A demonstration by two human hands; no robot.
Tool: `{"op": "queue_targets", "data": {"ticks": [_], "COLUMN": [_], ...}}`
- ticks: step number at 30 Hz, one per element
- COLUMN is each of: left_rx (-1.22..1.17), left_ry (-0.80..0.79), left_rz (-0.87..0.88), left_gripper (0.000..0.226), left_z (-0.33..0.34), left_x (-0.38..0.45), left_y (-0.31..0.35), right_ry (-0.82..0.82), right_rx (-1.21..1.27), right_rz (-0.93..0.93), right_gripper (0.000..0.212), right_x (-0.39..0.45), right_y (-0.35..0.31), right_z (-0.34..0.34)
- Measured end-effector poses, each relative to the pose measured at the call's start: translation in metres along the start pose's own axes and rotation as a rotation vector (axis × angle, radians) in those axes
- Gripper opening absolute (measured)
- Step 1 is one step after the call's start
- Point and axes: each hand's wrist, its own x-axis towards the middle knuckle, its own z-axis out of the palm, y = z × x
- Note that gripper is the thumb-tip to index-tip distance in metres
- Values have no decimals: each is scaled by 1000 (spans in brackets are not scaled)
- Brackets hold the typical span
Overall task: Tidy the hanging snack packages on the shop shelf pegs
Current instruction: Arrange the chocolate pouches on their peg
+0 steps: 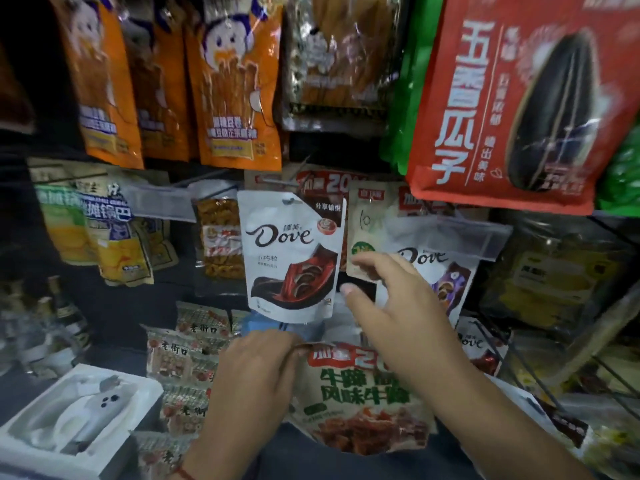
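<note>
Left hand is pinching the top corner of a glossy beef snack pouch, lower edge hidden. Right hand is reaching, fingers loosely spread, holding nothing, beside the hanging white Dove pouch.

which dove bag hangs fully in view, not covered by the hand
The white Dove bag with the red ribbon, left of the right hand. The Dove bag with purple sits partly behind that hand.
</note>
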Motion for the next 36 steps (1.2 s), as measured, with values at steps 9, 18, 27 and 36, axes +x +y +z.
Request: {"op": "queue_targets", "data": {"ticks": [9,18,27,36], "left_rx": [53,33,-24,-5], "left_ry": [119,217,313,251], "left_rz": [-143,-234,-271,-294], "left_gripper": [15,28,30,37], "left_z": [2,-3,-17,-24], "left_x": [5,9,16,13], "left_y": [-18,-9,-3,7], "right_ry": [-14,62,22,5], "right_rx": [-328,-280,-238,-265], "right_rz": [-129,-91,-138,-224], "right_gripper": [67,21,16,11], "right_x": [88,116,95,53], "right_y": [-34,-39,-56,-63], "right_z": [26,34,12,-38]}}
